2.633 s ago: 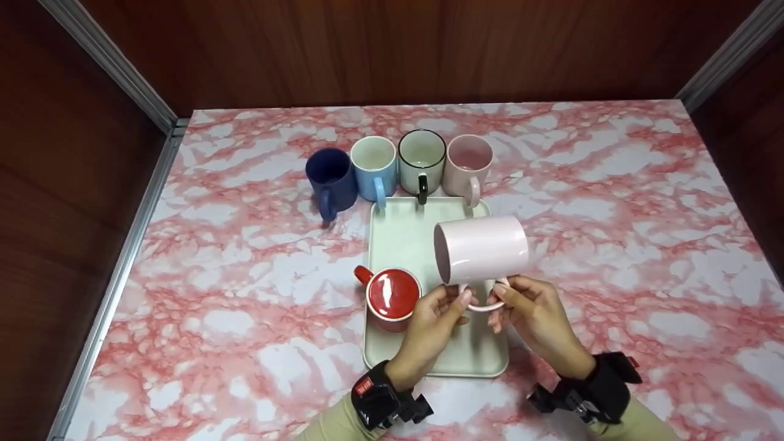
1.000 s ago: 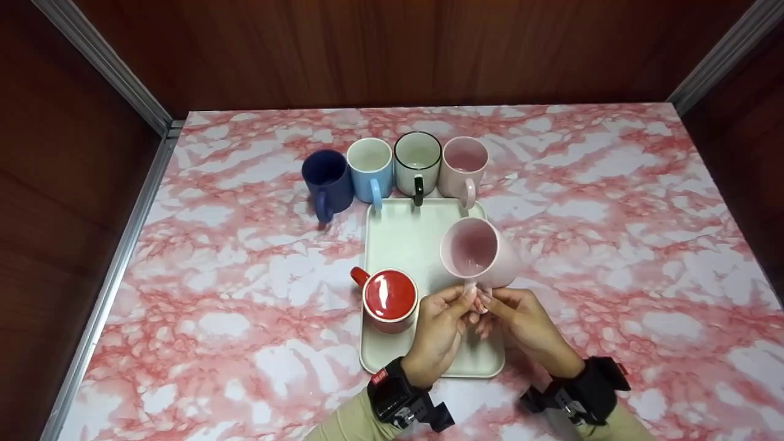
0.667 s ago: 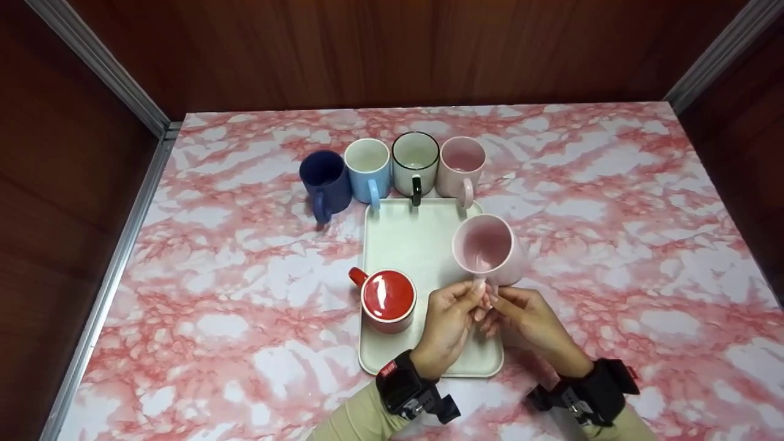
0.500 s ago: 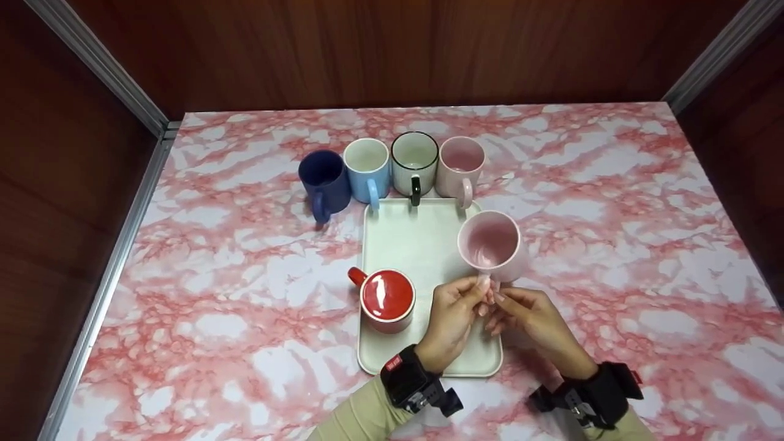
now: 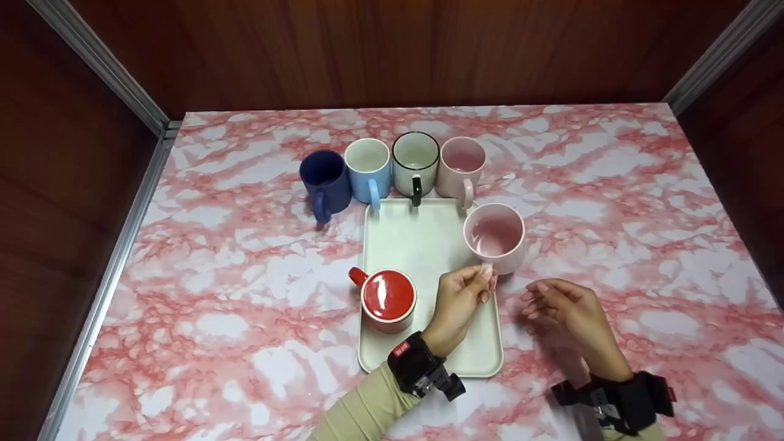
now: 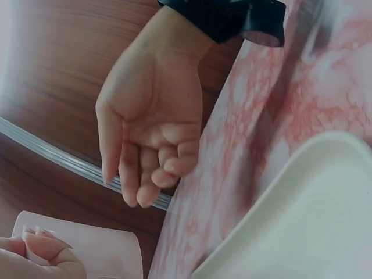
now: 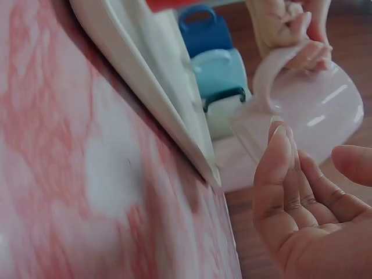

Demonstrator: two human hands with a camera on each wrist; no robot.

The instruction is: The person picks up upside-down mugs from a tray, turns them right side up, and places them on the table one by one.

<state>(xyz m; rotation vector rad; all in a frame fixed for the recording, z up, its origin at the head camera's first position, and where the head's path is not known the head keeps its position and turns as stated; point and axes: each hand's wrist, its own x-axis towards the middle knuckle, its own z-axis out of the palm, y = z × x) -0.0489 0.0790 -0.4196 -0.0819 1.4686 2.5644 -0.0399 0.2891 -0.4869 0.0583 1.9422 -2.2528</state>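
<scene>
In the head view, my left hand (image 5: pixel 454 305) pinches the handle of a pale pink mug (image 5: pixel 509 260), holding it above the tray's right edge with its mouth facing up toward the camera. My right hand (image 5: pixel 574 315) is apart from the mug, to its lower right, fingers loosely bent and holding nothing. The right wrist view has the mug (image 7: pixel 334 110) tilted, with left-hand fingers (image 7: pixel 314 55) at its handle. A cream tray (image 5: pixel 401 239) lies beneath. On its left side stands a red mug (image 5: pixel 390 300) with a white rim, handle pointing up-left.
Behind the tray, a row holds a dark blue mug (image 5: pixel 334 190), a light blue mug (image 5: pixel 369 177), a white mug (image 5: pixel 416 180) with black rim and handle, and another pink mug (image 5: pixel 456 180). Brown wood panels (image 5: pixel 392 55) enclose the marbled table (image 5: pixel 245 275).
The pink mug has turned from lying sideways to mouth-up and shifted slightly right and away. My right hand has let go of its handle and drawn off right; the left still holds it.
</scene>
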